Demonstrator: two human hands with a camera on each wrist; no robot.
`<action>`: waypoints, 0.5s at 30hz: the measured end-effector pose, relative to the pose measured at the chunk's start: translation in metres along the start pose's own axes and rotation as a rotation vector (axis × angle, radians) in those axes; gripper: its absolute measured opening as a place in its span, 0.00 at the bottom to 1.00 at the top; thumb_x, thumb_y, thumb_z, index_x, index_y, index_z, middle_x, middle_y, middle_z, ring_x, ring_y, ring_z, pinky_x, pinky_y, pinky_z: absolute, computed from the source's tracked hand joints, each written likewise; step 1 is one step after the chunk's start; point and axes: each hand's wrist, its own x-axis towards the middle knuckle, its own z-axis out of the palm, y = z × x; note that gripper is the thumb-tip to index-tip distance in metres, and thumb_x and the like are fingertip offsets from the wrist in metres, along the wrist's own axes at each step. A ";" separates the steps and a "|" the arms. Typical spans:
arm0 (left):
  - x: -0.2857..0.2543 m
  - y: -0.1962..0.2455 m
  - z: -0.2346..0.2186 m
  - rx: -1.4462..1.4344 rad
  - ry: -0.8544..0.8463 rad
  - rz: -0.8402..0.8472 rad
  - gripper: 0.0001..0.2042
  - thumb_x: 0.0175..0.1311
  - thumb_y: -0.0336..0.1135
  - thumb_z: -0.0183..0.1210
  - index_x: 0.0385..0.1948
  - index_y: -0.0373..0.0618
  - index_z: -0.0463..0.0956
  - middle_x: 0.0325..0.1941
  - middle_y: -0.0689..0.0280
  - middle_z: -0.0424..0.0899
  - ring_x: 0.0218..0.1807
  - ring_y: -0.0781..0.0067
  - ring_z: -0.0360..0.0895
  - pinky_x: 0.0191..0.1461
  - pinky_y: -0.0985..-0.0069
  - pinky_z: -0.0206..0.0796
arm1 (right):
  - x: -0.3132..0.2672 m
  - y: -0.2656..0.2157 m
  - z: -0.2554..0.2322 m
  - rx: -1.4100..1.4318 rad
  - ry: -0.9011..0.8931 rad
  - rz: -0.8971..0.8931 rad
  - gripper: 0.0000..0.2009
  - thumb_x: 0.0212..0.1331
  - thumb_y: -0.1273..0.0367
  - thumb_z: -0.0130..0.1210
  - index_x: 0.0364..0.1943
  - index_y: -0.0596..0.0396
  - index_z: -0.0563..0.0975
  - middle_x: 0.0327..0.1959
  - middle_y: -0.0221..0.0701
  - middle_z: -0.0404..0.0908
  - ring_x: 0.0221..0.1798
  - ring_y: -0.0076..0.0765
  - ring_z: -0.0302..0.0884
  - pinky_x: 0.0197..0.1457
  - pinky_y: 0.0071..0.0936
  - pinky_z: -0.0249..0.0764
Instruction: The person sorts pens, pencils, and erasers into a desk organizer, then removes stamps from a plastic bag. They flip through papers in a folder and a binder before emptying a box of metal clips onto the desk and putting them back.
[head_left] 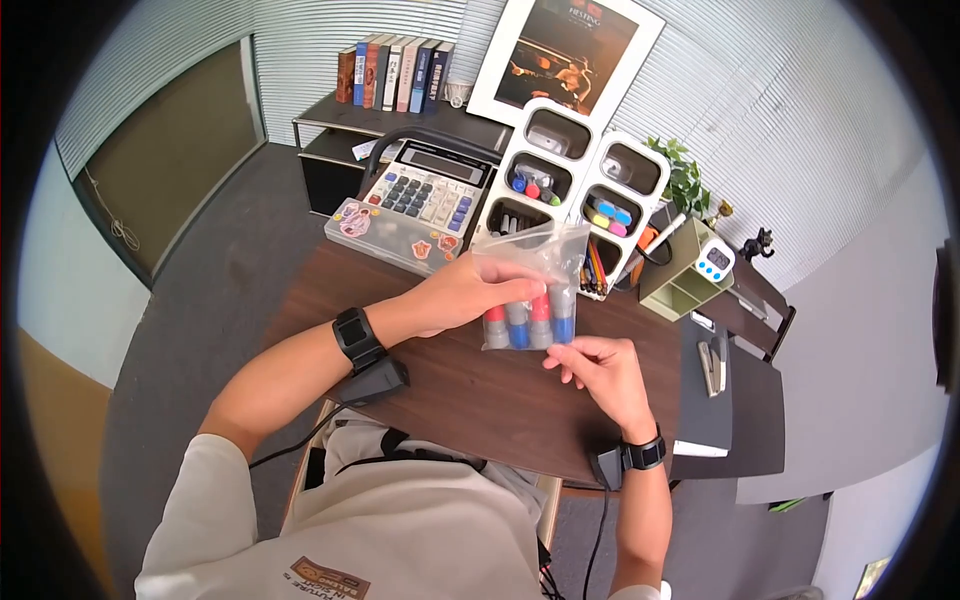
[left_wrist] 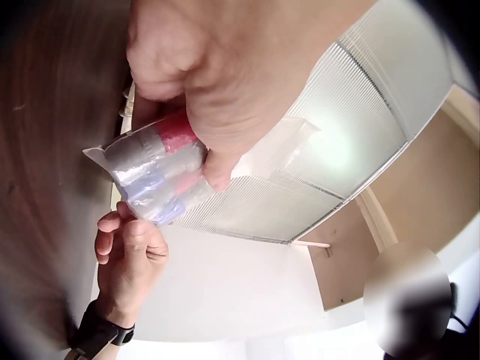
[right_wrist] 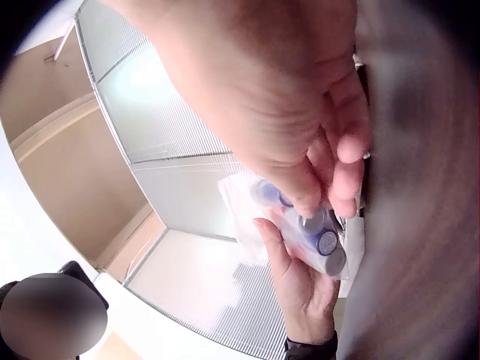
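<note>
A clear plastic bag (head_left: 568, 262) hangs upright over the desk in front of me. Inside it stand several short grey cylinders with red (head_left: 541, 308) and blue (head_left: 563, 328) parts, side by side. My left hand (head_left: 470, 293) grips the bag from the left, its thumb across the front and the other fingers behind. At the lower right corner, my right hand (head_left: 608, 380) pinches the bag between thumb and forefinger. The left wrist view shows the bag (left_wrist: 139, 154) tilted, right fingers (left_wrist: 124, 217) at its bottom. Cylinder ends (right_wrist: 328, 242) face the camera in the right wrist view.
Behind the bag stand white organizers (head_left: 600, 150) with pens and markers, a large calculator (head_left: 425, 190) and a stickered plastic case (head_left: 385, 232). On the right are a stapler (head_left: 710, 368) and a green box with a timer (head_left: 714, 262). Brown desk (head_left: 470, 400) lies below.
</note>
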 end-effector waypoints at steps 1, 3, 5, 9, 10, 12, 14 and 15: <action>0.003 -0.006 0.001 -0.019 0.011 0.074 0.20 0.77 0.46 0.60 0.61 0.44 0.82 0.56 0.64 0.87 0.55 0.78 0.80 0.56 0.77 0.71 | -0.001 -0.001 -0.001 -0.047 -0.009 0.016 0.09 0.66 0.66 0.69 0.36 0.59 0.89 0.29 0.25 0.88 0.28 0.14 0.77 0.31 0.17 0.73; 0.006 -0.014 -0.003 -0.043 0.029 0.160 0.21 0.79 0.50 0.57 0.60 0.45 0.84 0.53 0.67 0.89 0.48 0.81 0.80 0.48 0.80 0.71 | 0.000 0.009 -0.003 -0.059 -0.030 -0.043 0.08 0.65 0.67 0.69 0.37 0.58 0.89 0.29 0.24 0.88 0.28 0.14 0.77 0.32 0.17 0.74; 0.005 -0.012 -0.005 0.054 -0.023 0.106 0.20 0.80 0.51 0.54 0.59 0.49 0.85 0.52 0.69 0.89 0.45 0.82 0.77 0.46 0.79 0.69 | 0.003 0.017 -0.003 -0.032 -0.021 -0.136 0.09 0.64 0.71 0.69 0.45 0.59 0.88 0.36 0.24 0.87 0.34 0.15 0.79 0.38 0.18 0.75; -0.001 -0.001 0.001 0.124 -0.048 0.167 0.17 0.79 0.47 0.55 0.56 0.51 0.87 0.46 0.70 0.89 0.44 0.82 0.76 0.46 0.79 0.69 | 0.008 0.023 -0.004 0.184 0.126 -0.258 0.14 0.64 0.76 0.66 0.53 0.61 0.84 0.47 0.27 0.82 0.41 0.19 0.78 0.46 0.19 0.75; -0.002 0.002 0.002 0.191 -0.076 0.116 0.16 0.80 0.46 0.55 0.55 0.49 0.87 0.47 0.69 0.87 0.47 0.79 0.77 0.52 0.75 0.69 | 0.008 0.021 -0.004 0.177 0.118 -0.258 0.14 0.64 0.76 0.66 0.53 0.61 0.84 0.47 0.27 0.82 0.41 0.19 0.78 0.46 0.19 0.75; -0.001 -0.002 0.004 0.252 -0.097 0.067 0.15 0.80 0.44 0.55 0.54 0.48 0.87 0.48 0.68 0.85 0.50 0.75 0.78 0.58 0.72 0.70 | 0.006 0.019 -0.003 0.159 0.162 -0.317 0.13 0.63 0.76 0.68 0.51 0.61 0.85 0.47 0.27 0.81 0.41 0.20 0.79 0.46 0.19 0.75; 0.001 -0.011 0.007 0.341 -0.094 0.336 0.15 0.77 0.41 0.58 0.52 0.42 0.86 0.46 0.66 0.80 0.49 0.75 0.77 0.56 0.72 0.70 | 0.002 0.019 -0.001 0.152 0.164 -0.272 0.12 0.62 0.76 0.68 0.49 0.62 0.85 0.47 0.28 0.82 0.42 0.21 0.79 0.47 0.19 0.74; 0.002 -0.015 0.006 0.337 -0.101 0.343 0.14 0.77 0.40 0.59 0.51 0.38 0.84 0.48 0.65 0.79 0.50 0.73 0.77 0.55 0.72 0.70 | 0.002 0.018 0.001 0.149 0.172 -0.226 0.11 0.62 0.76 0.69 0.48 0.63 0.86 0.47 0.29 0.83 0.42 0.22 0.80 0.47 0.20 0.74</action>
